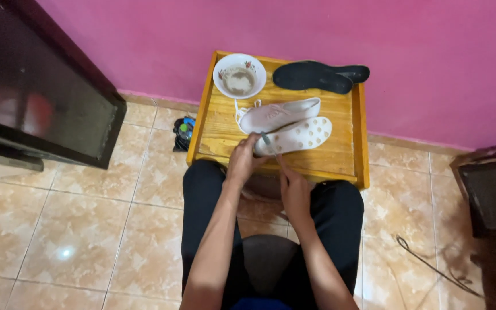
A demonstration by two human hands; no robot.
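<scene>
At the centre of the frame, the left hand (243, 159) is gripping the heel end of a white shoe (294, 136) lying sole-up on the wooden bench (340, 163). The right hand (294, 192) is closing around a thin brush (271, 146) touching that sole. Above, a second shoe (279, 113), a bowl (239, 75) and dark insoles (317, 76) are resting.

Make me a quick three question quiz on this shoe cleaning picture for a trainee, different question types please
1. True or false: the bowl stands on the floor.
2. Which hand grips the heel of the white shoe? A left hand B right hand
3. Fill in: the dark insoles lie at the table's ___ edge, near the pink wall.

Key: 1 false, it stands on the wooden table. 2 A. 3 far.
</scene>
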